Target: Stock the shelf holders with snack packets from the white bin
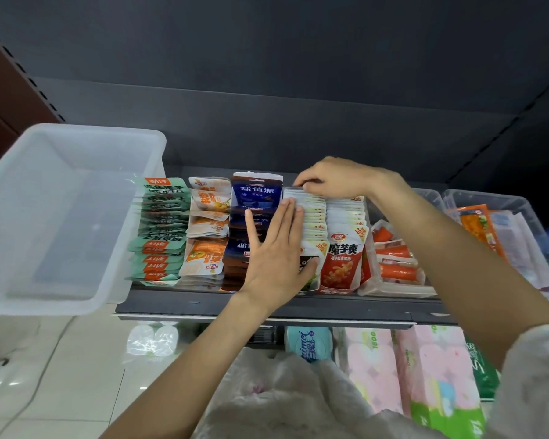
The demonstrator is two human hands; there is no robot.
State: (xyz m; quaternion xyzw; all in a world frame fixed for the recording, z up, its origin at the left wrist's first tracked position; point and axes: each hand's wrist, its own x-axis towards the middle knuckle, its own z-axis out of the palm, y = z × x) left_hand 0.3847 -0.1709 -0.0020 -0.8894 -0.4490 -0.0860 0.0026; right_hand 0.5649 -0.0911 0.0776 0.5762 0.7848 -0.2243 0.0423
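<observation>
Near edge: dark metal shelf (298,307). My left hand (274,248) lies flat, fingers straight, pressing on the row of white-and-black snack packets (313,223) standing in the shelf, btwn dark blue packets (256,193) and red-and-white pouches (343,261). Farther back, my right hand (333,180) pinches the rearmost packets' top edges w/ curled fingers. Translucent white plastic bin (57,217) sits at left, beside green packets (159,229).

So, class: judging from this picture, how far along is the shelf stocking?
Nearly done: the white bin looks empty and the shelf rows look full. In hand: the right hand pinches the back of the white packet row while the left hand lies flat on it. Left: finishing that row.
</observation>
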